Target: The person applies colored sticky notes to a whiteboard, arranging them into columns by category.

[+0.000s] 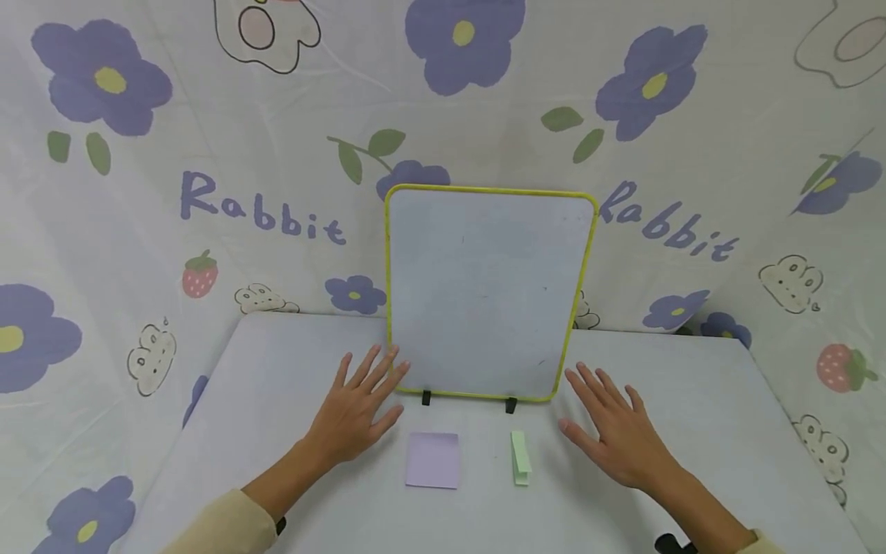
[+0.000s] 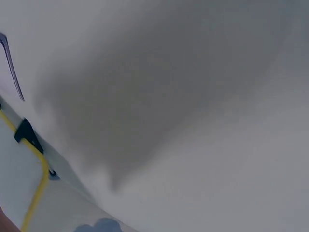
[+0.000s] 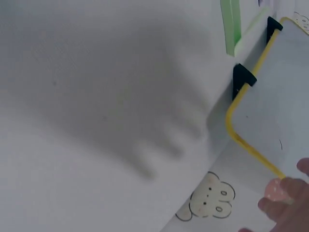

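Note:
In the head view my left hand (image 1: 353, 415) hovers over the table with fingers spread, its fingertips overlapping the lower left edge of a yellow-framed whiteboard (image 1: 484, 292). My right hand (image 1: 616, 431) is spread likewise off the board's lower right corner. Neither holds anything. Between the hands lie a purple sticky note pad (image 1: 432, 460) and, right of it, a narrow pale green folded strip (image 1: 520, 458). The right wrist view shows the green strip (image 3: 231, 26) near the board's foot, with some fingertips (image 3: 273, 208) at the lower right.
Two black feet (image 1: 426, 398) hold the whiteboard upright on the white table (image 1: 298, 369). A cloth printed with purple flowers, strawberries and "Rabbit" lettering (image 1: 263, 211) hangs behind and at the sides. Both hands cast shadows on the tabletop.

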### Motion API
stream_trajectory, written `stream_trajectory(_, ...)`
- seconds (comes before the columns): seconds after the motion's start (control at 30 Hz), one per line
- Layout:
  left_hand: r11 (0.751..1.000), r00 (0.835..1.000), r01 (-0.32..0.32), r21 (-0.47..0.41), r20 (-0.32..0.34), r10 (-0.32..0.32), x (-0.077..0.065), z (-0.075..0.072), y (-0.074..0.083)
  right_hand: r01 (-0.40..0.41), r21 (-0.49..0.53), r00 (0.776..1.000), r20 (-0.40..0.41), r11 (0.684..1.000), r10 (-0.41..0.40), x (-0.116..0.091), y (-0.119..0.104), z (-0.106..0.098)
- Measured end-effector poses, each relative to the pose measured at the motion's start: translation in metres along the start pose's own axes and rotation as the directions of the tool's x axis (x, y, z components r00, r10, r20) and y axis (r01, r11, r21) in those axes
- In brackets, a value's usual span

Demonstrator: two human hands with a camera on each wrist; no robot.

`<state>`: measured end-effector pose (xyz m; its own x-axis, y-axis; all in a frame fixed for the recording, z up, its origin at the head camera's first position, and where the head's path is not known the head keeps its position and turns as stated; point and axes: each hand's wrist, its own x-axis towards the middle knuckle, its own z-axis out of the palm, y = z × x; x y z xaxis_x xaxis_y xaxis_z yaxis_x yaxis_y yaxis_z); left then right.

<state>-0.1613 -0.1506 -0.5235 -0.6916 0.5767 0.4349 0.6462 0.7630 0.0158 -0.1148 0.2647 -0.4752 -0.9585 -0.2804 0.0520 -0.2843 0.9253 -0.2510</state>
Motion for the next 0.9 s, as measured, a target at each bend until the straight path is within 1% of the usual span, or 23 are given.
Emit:
stream_trajectory(0.1, 0.999, 0.999, -0.042, -0.031, 0.019, 0.042, 0.003, 0.006, 0.015, 0.048, 0.065, 0.999, 0.011, 0.997, -0.049, -0.003, -0.002, 0.008)
stream_trajectory(0.2, 0.996, 0.996, -0.069, -0.061, 0.050, 0.072, 0.005, 0.012, 0.030, 0.083, 0.170, 0.996, 0.012, 0.982, -0.086, -0.006, -0.004, 0.015)
stream_trajectory(0.33, 0.989, 0.987, -0.109, -0.102, 0.107, 0.120, 0.008, 0.018, 0.049, 0.096, 0.329, 0.995, -0.002, 0.940, -0.101, -0.009, -0.006, 0.025)
stream_trajectory(0.43, 0.980, 0.974, -0.128, -0.150, 0.169, 0.153, 0.011, 0.022, 0.062, 0.083, 0.399, 0.996, -0.016, 0.913, -0.083, -0.010, -0.007, 0.031)
stream_trajectory(0.53, 0.974, 0.956, -0.140, -0.180, 0.231, 0.180, 0.013, 0.024, 0.072, 0.072, 0.426, 0.997, -0.015, 0.902, -0.072, -0.012, -0.009, 0.037)
stream_trajectory(0.63, 0.971, 0.940, -0.152, -0.183, 0.277, 0.200, 0.014, 0.026, 0.082, 0.060, 0.453, 0.997, 0.011, 0.889, -0.072, -0.012, -0.011, 0.042)
stream_trajectory(0.73, 0.967, 0.928, -0.164, -0.194, 0.302, 0.218, 0.016, 0.028, 0.091, 0.051, 0.469, 0.996, 0.036, 0.882, -0.076, -0.012, -0.013, 0.045)
stream_trajectory(0.9, 0.952, 0.902, -0.205, -0.228, 0.333, 0.274, 0.018, 0.031, 0.106, 0.072, 0.465, 0.990, 0.071, 0.882, -0.119, -0.012, -0.015, 0.048)
